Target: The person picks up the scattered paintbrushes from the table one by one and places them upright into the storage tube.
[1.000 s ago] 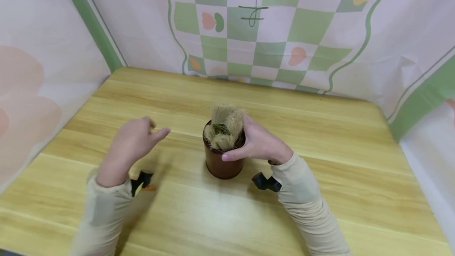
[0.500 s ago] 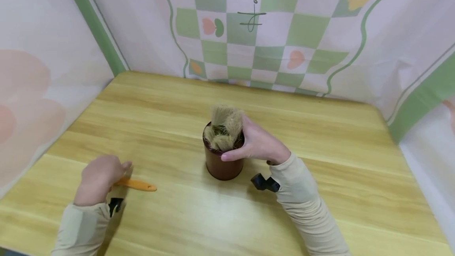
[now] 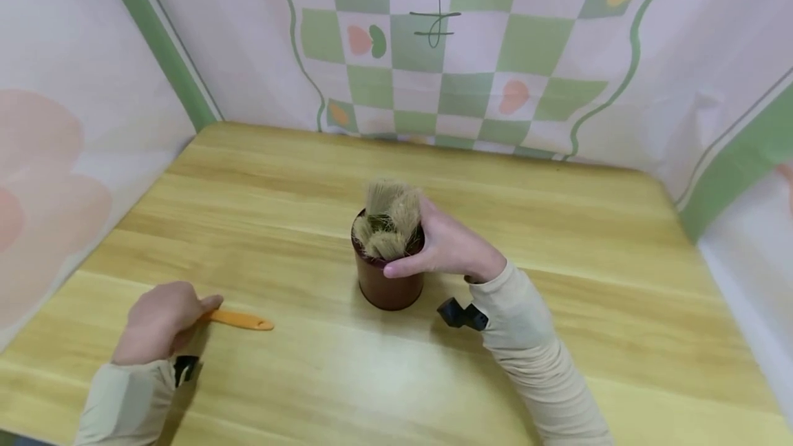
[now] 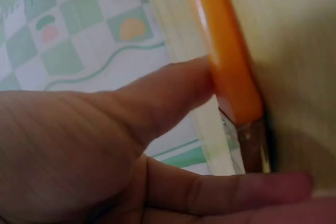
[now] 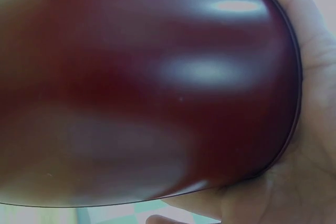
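A brown-red cylindrical can (image 3: 390, 285) stands upright on the table, its dark red side filling much of the right wrist view. Straw-coloured bristly tufts (image 3: 389, 208) with a little green among them stick up from its mouth. My right hand (image 3: 455, 243) grips the can at its rim, thumb on the near side and fingers hidden behind. At the left, my left hand (image 3: 157, 319) pinches an orange-handled brush (image 3: 241, 320) lying on the table. In the left wrist view the thumb touches the orange handle beside a metal ferrule (image 4: 253, 148); the fingers cover what lies past that.
The wood-grain table (image 3: 495, 391) reaches back to a printed fabric wall (image 3: 471, 40) with green and white checks. Fabric also hangs at the left and right sides. Black wrist cameras, such as the right one (image 3: 461, 314), jut out below each wrist.
My left hand has moved left and down from beside the can to the orange-handled brush and taken hold of it. My right hand and the can have stayed in place.
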`<state>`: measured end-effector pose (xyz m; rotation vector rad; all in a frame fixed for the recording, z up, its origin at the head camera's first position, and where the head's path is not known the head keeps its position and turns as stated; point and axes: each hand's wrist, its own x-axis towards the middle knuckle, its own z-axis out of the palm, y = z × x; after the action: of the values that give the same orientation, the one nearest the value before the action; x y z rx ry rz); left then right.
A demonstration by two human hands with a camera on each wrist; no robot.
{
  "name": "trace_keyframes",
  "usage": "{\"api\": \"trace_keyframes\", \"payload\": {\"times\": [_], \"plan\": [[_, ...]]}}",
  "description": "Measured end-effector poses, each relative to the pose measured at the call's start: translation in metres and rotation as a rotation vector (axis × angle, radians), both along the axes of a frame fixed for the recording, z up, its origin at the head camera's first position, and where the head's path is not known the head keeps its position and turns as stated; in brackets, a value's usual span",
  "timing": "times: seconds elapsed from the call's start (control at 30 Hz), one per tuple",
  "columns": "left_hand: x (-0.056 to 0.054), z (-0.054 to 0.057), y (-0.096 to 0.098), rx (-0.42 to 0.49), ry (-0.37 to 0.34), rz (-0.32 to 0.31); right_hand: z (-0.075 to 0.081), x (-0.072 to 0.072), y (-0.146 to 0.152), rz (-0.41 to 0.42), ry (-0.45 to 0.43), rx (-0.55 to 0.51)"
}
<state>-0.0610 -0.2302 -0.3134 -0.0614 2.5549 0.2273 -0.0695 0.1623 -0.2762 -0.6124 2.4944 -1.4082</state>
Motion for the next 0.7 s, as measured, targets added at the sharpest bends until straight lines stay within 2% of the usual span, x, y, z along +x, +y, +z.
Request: {"api": "trace_keyframes", "payload": {"times": [0.2, 0.47, 0.6, 0.7], "plan": [[-0.009, 0.003, 0.000, 0.083, -0.022, -0.013, 0.006, 0.001, 0.001, -0.012, -0.001, 0.023], [-0.026, 0.002, 0.017, 0.052, 0.064, -0.035, 0.008, 0.006, 0.000, -0.044, -0.004, 0.075], [-0.031, 0.001, 0.020, 0.099, 0.125, 0.013, 0.007, 0.006, 0.000, -0.038, 0.000, 0.069], [-0.034, 0.003, 0.020, 0.150, 0.207, 0.059, 0.006, 0.005, 0.001, -0.028, 0.002, 0.047]]}}
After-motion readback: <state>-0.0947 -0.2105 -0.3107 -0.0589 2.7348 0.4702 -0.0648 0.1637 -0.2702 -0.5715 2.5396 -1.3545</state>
